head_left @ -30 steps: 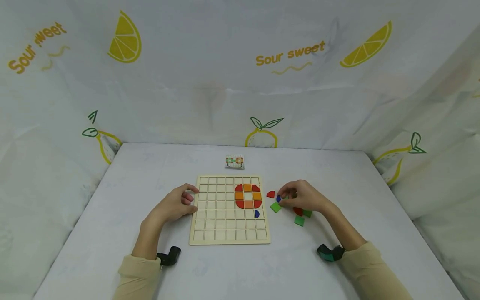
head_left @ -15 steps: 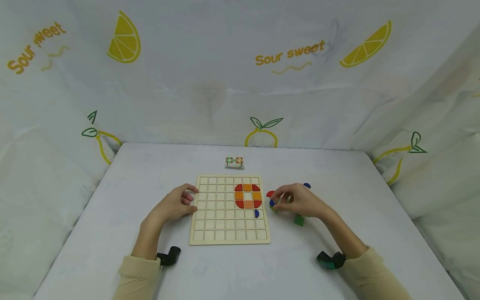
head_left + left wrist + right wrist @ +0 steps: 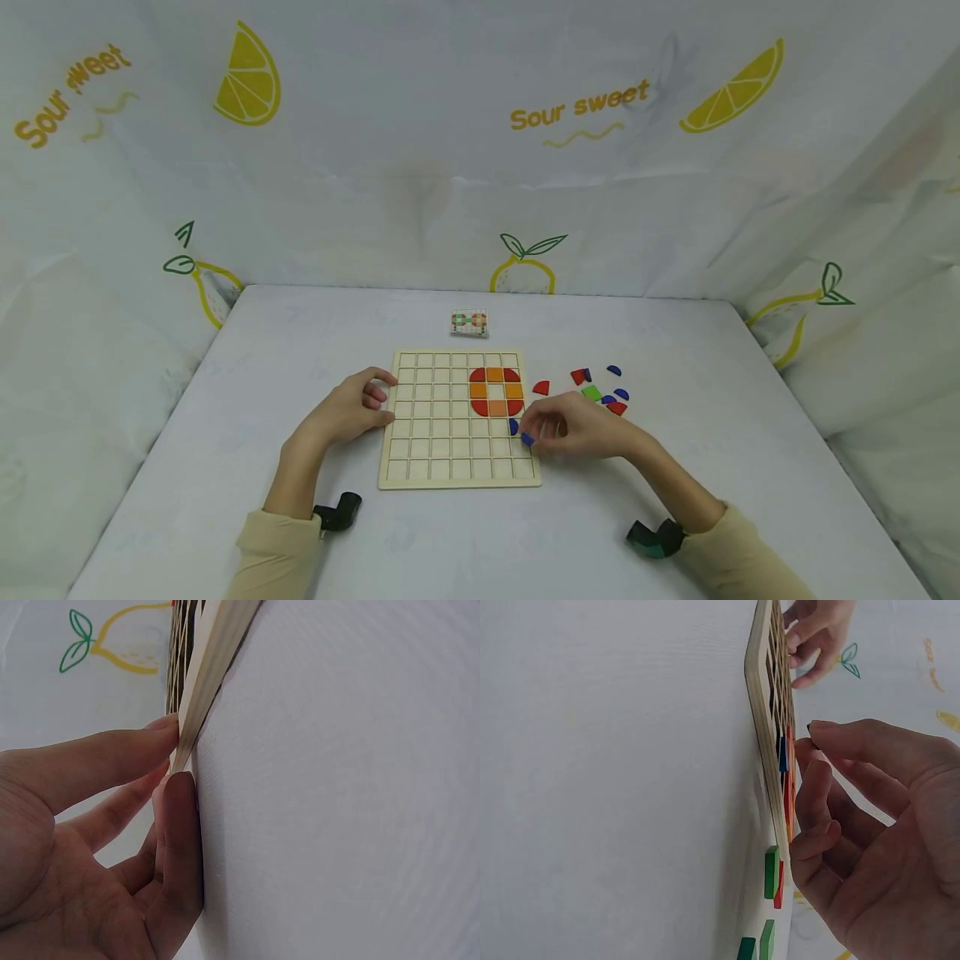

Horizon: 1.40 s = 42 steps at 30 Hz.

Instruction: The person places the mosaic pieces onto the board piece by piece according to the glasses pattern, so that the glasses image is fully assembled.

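A pale wooden grid board (image 3: 442,475) lies on the table, with a ring of red and orange pieces (image 3: 478,408) in its upper right. Just below the ring sits a blue half-round piece (image 3: 513,427), also visible in the right wrist view (image 3: 783,754). My right hand (image 3: 581,427) pinches another blue half-round piece (image 3: 527,439) over the board's right edge; its wrist view shows only a dark sliver between thumb and finger. My left hand (image 3: 348,408) rests thumb and fingertips against the board's left edge (image 3: 202,682), set apart along it.
Right of the board lie loose pieces: red (image 3: 542,387), green (image 3: 592,392) and several blue ones (image 3: 614,370). The right wrist view shows more green pieces (image 3: 771,872) near the board's corner. A small pattern card (image 3: 469,323) stands behind the board.
My right hand has moved left and toward me from the loose pieces to the board's edge, carrying a blue piece. Loose pieces behind it have come into view. The left hand has stayed put.
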### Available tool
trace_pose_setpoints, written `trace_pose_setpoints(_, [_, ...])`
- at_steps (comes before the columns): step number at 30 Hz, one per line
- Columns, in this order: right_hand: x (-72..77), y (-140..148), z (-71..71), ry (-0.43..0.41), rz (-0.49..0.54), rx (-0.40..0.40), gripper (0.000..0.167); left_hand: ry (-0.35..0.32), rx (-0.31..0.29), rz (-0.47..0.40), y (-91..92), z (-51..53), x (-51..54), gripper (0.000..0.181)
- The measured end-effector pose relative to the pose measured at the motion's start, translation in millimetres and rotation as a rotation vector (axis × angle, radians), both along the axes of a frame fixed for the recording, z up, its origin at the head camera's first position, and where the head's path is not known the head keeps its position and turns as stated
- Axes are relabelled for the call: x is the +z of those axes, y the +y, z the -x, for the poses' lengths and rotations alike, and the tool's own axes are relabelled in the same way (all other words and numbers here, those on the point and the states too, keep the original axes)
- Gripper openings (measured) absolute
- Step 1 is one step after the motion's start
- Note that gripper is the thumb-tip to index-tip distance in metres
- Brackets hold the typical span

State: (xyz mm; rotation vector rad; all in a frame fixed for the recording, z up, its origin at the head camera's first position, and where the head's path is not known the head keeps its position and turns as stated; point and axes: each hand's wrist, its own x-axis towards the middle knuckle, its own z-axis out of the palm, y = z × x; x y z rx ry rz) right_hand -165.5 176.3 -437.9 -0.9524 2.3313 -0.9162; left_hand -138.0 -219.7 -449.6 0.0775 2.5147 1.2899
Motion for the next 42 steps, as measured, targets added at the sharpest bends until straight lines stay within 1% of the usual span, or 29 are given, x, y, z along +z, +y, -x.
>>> trace_pose_setpoints(3, [-2.2, -2.6, -1.3, -0.008, -0.022, 0.048, 0.016, -0.002, 0.003, 0.002, 0.4, -0.3, 0.1, 0.052])
trace_pose_setpoints(6, [-2.9, -3.7, -1.4, -0.013, -0.015, 0.082, 0.016, -0.002, 0.004, -0.003, 0.4, -0.9, 0.9, 0.053])
trace_pose_setpoints(13, [-1.7, -7.9, 0.2, -0.019, -0.019, 0.09, 0.018, 0.002, 0.004, -0.012, -0.1, -1.3, 1.9, 0.054])
trace_pose_setpoints(16, [-1.2, -9.5, 0.2, 0.0, -0.016, 0.09, 0.017, -0.001, 0.005, -0.008, 0.2, -1.1, 2.3, 0.054])
trace_pose_setpoints(21, [-1.9, -13.6, -1.2, 0.044, -0.025, 0.064, 0.013, -0.001, 0.004, -0.002, 0.0, -0.5, 1.6, 0.054])
trace_pose_setpoints(26, [-2.5, -15.7, -3.3, 0.07, -0.017, 0.028, 0.01, 0.004, -0.003, -0.006, -0.6, -0.9, 1.9, 0.054])
trace_pose_setpoints(31, [-2.2, -15.1, -5.3, 0.076, -0.012, 0.007, 0.007, 0.005, -0.005, -0.001, -0.3, -0.9, 2.5, 0.054])
trace_pose_setpoints(36, [-0.6, -12.5, -7.2, 0.065, -0.029, -0.01, 0.009, 0.001, 0.006, 0.014, 0.0, 0.5, 0.3, 0.053])
trace_pose_setpoints(42, [2.6, -4.6, -5.4, 0.073, -0.002, -0.032, 0.012, 0.0, 0.006, 0.02, -0.2, 1.4, -1.8, 0.052])
